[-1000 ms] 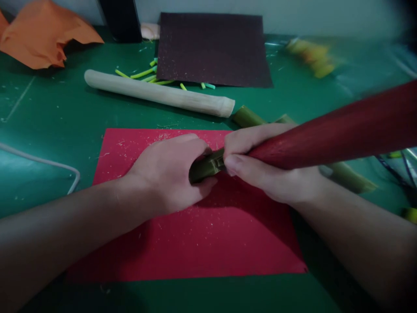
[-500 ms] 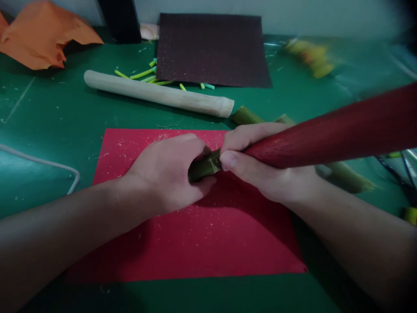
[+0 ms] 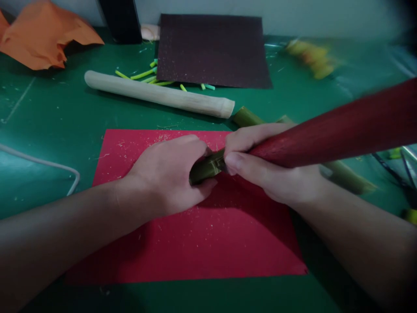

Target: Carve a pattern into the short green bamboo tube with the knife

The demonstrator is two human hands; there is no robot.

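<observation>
Over the red sheet (image 3: 182,243), my left hand (image 3: 166,174) wraps round a short piece of green bamboo (image 3: 206,168). A pale cut shows near the bamboo's right end. My right hand (image 3: 260,163) is closed on a tool with a long, thick red handle (image 3: 342,126) that slants up to the right. Its thumb and fingers sit close to the tool's working end, right at the cut; they cover most of that end, so I cannot make out its shape. Fine pale shavings lie scattered over the red sheet.
A peeled bamboo stick (image 3: 159,93) lies behind the red sheet, near a dark sheet (image 3: 215,50) and yellow-green strips (image 3: 141,74). More green bamboo (image 3: 248,116) rests by my right hand. Crumpled orange paper (image 3: 45,34), a black upright object (image 3: 120,19) and a white cable (image 3: 42,161) are leftward.
My right hand and the red-handled tool shifted slightly left along the bamboo, then back to the right. My left hand keeps its hold, almost still.
</observation>
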